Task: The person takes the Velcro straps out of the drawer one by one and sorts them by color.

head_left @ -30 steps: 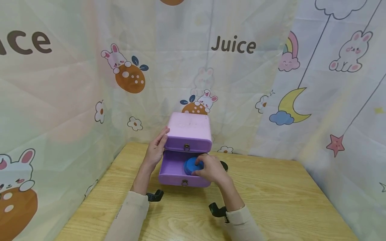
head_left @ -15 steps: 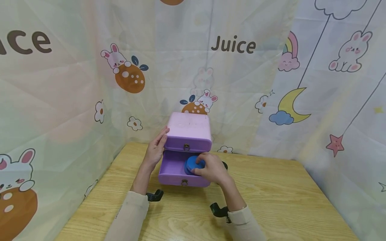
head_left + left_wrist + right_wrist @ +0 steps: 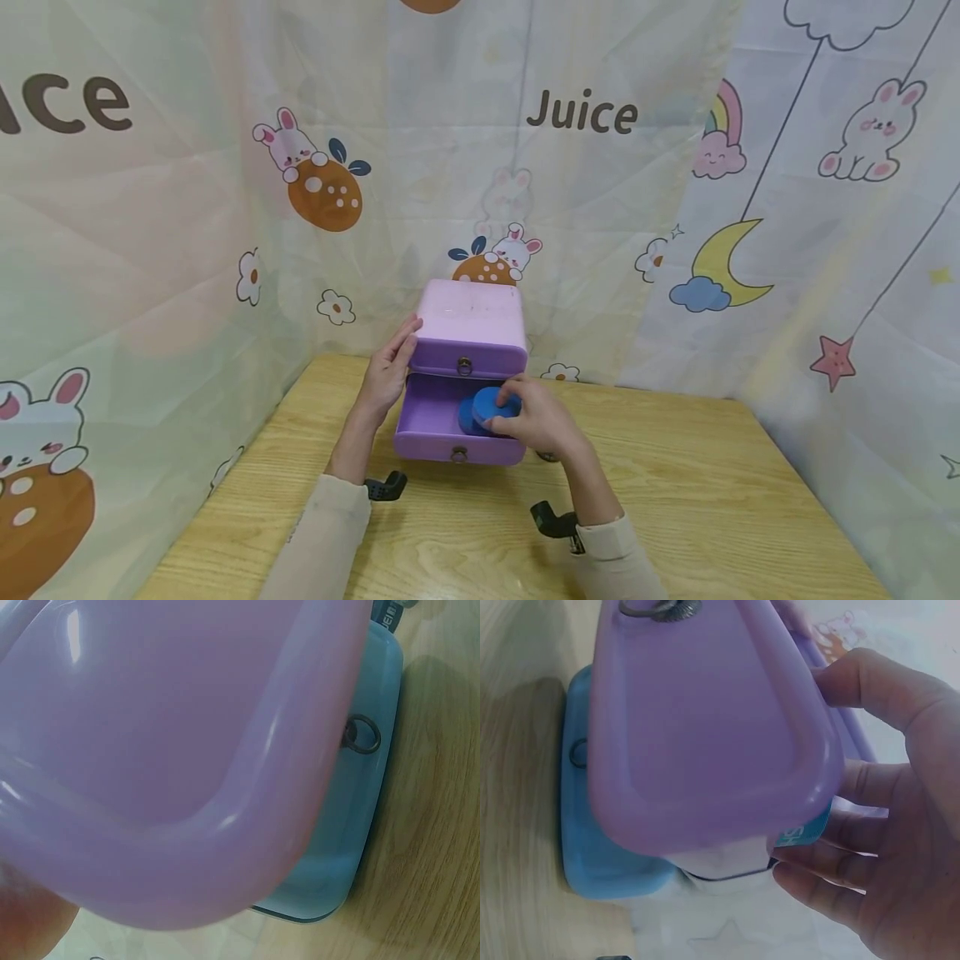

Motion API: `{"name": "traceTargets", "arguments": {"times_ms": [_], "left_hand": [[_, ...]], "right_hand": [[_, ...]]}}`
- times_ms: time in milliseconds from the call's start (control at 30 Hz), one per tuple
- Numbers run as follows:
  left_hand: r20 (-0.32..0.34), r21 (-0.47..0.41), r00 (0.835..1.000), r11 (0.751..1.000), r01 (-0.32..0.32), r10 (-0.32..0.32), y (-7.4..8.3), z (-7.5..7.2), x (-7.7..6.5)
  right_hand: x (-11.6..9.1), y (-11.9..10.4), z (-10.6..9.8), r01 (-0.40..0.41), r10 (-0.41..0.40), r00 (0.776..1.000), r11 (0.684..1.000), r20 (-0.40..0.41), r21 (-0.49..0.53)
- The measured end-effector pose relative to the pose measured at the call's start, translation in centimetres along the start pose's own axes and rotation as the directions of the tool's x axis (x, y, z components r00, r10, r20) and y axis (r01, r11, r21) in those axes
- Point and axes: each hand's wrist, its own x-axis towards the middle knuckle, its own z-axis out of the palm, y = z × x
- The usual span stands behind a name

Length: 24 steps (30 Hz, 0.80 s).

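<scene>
A small chest with a pink top [image 3: 471, 310] and purple drawers stands on the table. Its upper drawer [image 3: 468, 360] is closed, while the lower drawer [image 3: 435, 408] is pulled out. My left hand [image 3: 382, 375] rests against the chest's left side with fairly straight fingers. In the pulled-out drawer, my right hand [image 3: 536, 412] pinches a round blue disc [image 3: 489, 403] between thumb and fingers. A second round blue shape [image 3: 466, 417] shows beneath it, to the left; whether they are separate pieces I cannot tell. The right wrist view hides the disc behind the drawer front [image 3: 705, 735].
Below the purple drawer, a light-blue drawer with a ring pull [image 3: 362, 735] shows in the left wrist view. The wooden table [image 3: 697, 492] extends right of the chest. A printed cloth [image 3: 600, 208] hangs close behind.
My right hand has shifted slightly right with the upper blue disc, uncovering more of the blue shape beneath. My left hand and the chest have stayed in place.
</scene>
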Motion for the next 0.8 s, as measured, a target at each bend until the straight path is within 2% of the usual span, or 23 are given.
{"name": "traceTargets", "arguments": {"times_ms": [167,400,433,600,800], "left_hand": [[0.010,0.002,1.000,1.000,0.001,-0.001,0.0,0.0,0.0],[0.010,0.008,1.000,1.000,0.025,-0.025,0.2,0.0,0.1],[0.014,0.013,1.000,1.000,0.028,-0.028,0.6,0.1,0.0],[0.017,0.018,0.999,0.999,0.040,-0.041,0.5,0.0,0.1],[0.005,0.021,1.000,1.000,0.016,-0.016,0.2,-0.1,-0.1]], "right_hand": [[-0.1,0.5,-0.5,0.017,-0.018,1.000,0.998,0.008,0.053],[-0.1,1.1,-1.1,0.013,-0.014,1.000,0.998,0.025,0.063],[-0.2,1.2,-1.2,0.012,-0.014,1.000,0.998,0.024,0.066],[-0.5,1.9,-2.0,-0.021,0.020,1.000,0.996,0.009,0.084],[-0.7,2.8,-2.7,-0.055,0.056,0.998,0.994,-0.011,0.092]]}}
